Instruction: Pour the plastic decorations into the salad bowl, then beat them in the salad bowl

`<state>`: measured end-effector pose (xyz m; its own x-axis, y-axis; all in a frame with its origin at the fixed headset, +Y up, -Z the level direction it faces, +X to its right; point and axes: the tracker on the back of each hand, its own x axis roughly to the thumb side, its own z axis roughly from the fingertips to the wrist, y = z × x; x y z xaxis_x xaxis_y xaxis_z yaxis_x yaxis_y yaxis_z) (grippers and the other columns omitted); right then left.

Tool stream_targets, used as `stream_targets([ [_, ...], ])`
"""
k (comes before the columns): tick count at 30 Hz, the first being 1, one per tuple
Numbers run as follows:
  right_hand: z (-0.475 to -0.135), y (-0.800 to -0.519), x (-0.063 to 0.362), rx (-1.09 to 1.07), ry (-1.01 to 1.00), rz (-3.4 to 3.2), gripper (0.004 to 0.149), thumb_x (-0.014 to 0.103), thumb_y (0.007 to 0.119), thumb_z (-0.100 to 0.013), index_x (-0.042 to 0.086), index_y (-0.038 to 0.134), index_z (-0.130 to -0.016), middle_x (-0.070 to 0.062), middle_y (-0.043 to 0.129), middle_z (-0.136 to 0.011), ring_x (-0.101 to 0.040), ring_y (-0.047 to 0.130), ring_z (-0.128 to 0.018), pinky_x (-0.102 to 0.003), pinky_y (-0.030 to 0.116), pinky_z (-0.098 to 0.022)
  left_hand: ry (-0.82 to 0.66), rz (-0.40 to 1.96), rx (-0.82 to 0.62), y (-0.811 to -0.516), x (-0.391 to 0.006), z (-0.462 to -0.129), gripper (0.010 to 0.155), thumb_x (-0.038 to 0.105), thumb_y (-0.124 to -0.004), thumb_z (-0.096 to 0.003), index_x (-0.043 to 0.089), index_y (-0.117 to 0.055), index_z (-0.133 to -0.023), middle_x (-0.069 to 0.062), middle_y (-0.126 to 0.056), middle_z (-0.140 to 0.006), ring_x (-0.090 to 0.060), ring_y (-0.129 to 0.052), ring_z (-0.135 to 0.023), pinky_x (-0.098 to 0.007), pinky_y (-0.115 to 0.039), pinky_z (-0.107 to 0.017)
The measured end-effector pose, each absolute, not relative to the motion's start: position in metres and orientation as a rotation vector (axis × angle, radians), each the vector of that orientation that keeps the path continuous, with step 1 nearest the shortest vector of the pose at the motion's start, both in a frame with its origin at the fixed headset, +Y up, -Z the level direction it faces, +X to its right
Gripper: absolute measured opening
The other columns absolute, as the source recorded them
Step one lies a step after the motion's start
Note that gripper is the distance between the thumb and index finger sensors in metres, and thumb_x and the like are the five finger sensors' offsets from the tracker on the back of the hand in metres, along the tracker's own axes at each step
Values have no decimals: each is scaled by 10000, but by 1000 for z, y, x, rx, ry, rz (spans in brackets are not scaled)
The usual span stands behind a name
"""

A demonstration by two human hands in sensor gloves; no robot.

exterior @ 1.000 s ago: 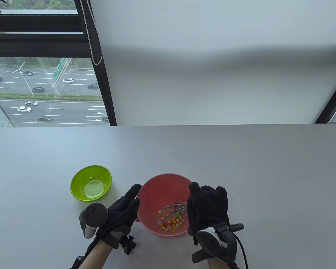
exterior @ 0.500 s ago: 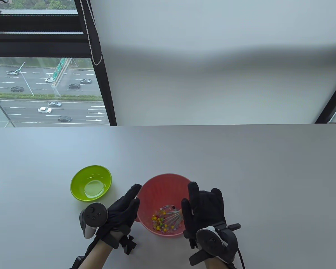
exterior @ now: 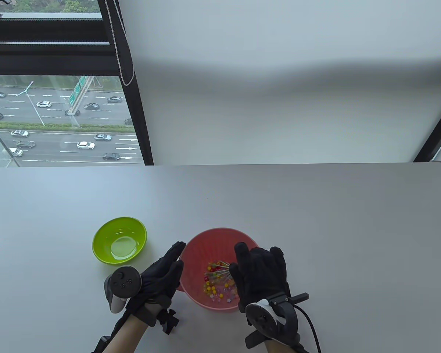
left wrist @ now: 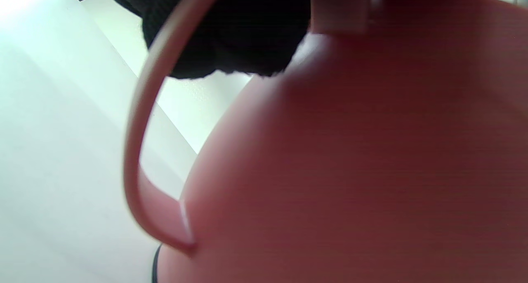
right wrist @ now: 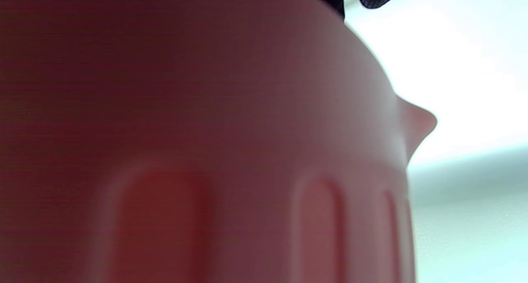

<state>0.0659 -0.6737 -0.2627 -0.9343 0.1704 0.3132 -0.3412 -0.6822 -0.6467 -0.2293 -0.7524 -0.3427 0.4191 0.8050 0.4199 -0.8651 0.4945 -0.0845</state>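
Beating step under way: right hand (exterior: 259, 274), fingers curled round wire whisk (exterior: 220, 274), stirred coloured plastic decorations (exterior: 215, 285) inside pink plastic salad bowl (exterior: 202, 244). Left hand (exterior: 163, 272), fingers straight, braced bowl's left wall. Next, likely more circular strokes, low enough to avoid spilling.

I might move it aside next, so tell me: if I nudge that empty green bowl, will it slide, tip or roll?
The green bowl looks like thin, glossy plastic, so it is probably light and would likely slide easily on the smooth table. It sits upright on a flat-looking base, wide and low, so tipping seems unlikely unless pushed at the rim. Rolling looks improbable.
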Motion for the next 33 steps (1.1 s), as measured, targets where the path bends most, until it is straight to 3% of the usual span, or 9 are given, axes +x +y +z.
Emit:
stream_targets([
  [7, -261, -671, 73, 303, -1107, 2592, 589, 503, 630, -621, 361, 349, -1118, 136, 746, -919, -227, 701, -933, -539, 432, -791, -438, 1052, 153, -752, -229, -343, 703, 675, -536, -556, 235, -564, -1104, 16, -931, -521, -317, -906, -608, -588, -548, -744],
  [19, -257, -665, 84, 244, -1145, 2492, 579, 516, 566, -613, 309, 368, -1117, 125, 829, -755, -220, 783, -803, -524, 463, -778, -438, 1052, 153, -752, -229, -343, 702, 676, -537, -556, 236, -565, -1103, 16, -930, -521, -316, -907, -607, -588, -548, -743],
  [28, -264, -672, 74, 262, -1030, 2544, 621, 586, 593, -610, 287, 404, -1120, 112, 882, -635, -205, 846, -717, -513, 529, -755, -438, 1052, 153, -752, -229, -343, 703, 676, -535, -555, 236, -565, -1103, 15, -931, -519, -317, -905, -608, -588, -548, -744],
  [33, -264, -672, 71, 325, -986, 2535, 659, 594, 631, -602, 321, 345, -1130, 137, 854, -730, -187, 811, -825, -506, 496, -783, -438, 1052, 152, -752, -229, -343, 703, 676, -535, -555, 236, -564, -1103, 15, -930, -520, -318, -906, -606, -588, -548, -744],
])
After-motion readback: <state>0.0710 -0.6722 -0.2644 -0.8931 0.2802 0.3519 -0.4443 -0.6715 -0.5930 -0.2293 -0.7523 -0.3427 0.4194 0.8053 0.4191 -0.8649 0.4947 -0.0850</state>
